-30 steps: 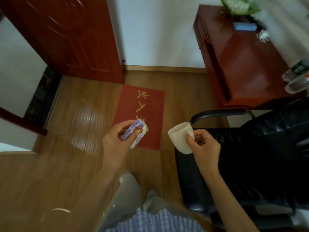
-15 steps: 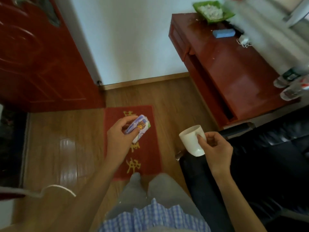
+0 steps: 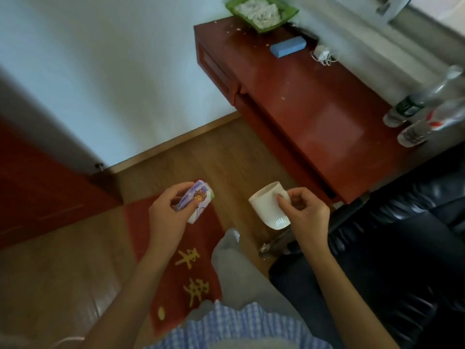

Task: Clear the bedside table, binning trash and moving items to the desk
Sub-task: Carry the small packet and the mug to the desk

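Note:
My left hand (image 3: 167, 217) grips a small purple and white tissue pack (image 3: 197, 201) with a cartoon print, held over the red doormat. My right hand (image 3: 305, 214) holds a white mug (image 3: 268, 206) by its handle, tilted with the mouth toward the upper left. Both are carried in the air above the wooden floor, short of the red-brown desk (image 3: 314, 114) that stretches up to the right.
On the desk stand a green tray of white scraps (image 3: 261, 11), a blue box (image 3: 288, 46), a white charger with cable (image 3: 323, 54) and two plastic bottles (image 3: 422, 107). A black leather chair (image 3: 392, 233) is at right, a red door (image 3: 37, 195) at left.
The view has swung right and closer to the desk, which now fills more of the frame. Both hands keep their hold on the tissue pack and mug.

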### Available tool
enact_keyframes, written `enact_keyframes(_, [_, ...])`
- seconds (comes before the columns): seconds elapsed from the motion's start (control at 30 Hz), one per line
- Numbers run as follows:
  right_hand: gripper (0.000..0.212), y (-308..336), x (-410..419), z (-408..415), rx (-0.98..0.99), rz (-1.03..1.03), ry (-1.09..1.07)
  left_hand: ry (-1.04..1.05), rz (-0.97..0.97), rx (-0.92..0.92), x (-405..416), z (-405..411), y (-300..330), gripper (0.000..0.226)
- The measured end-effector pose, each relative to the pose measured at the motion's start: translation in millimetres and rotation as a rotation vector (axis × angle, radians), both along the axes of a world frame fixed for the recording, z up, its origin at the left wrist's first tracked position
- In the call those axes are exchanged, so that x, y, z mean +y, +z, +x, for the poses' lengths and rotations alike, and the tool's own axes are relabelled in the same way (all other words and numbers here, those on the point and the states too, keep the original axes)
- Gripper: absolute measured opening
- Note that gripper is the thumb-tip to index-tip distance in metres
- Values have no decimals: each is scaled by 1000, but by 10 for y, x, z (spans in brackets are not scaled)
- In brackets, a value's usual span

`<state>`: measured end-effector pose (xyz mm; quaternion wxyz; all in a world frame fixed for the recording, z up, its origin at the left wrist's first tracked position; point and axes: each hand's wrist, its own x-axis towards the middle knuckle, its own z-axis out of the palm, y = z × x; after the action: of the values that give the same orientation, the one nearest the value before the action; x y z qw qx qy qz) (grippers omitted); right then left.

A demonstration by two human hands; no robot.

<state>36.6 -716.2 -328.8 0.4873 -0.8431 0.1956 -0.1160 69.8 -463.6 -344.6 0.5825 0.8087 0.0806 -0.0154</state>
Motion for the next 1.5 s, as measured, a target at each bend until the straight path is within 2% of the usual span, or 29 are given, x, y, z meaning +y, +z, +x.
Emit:
enact_keyframes(0.23, [10,234,-563,1160,-77,-3,-95,-103,56,-12,-651,1528,279,32])
enact_keyframes(0.4, [9,391,-1010,1745,-74,0,-197,-183,37,-30,-1137,2301,374,33])
enact_keyframes(0.67, [10,302,-1564,2421,-44,4,-365,-353,58,-49,-1770,3343,200,33])
enact_keyframes(1.07, [10,178,-2023,3689,49,-58,-616,-568,-30,41,-2793,5237,-117,36])
enact_keyframes(1.3, [12,145,-2207,4231,100,-23,-758,-572,-75,137,-3370,5889,-428,37])
enact_keyframes(1.5, [14,64,-2352,4453,125,-11,-775,-537,-82,184,-3804,6136,-675,32])
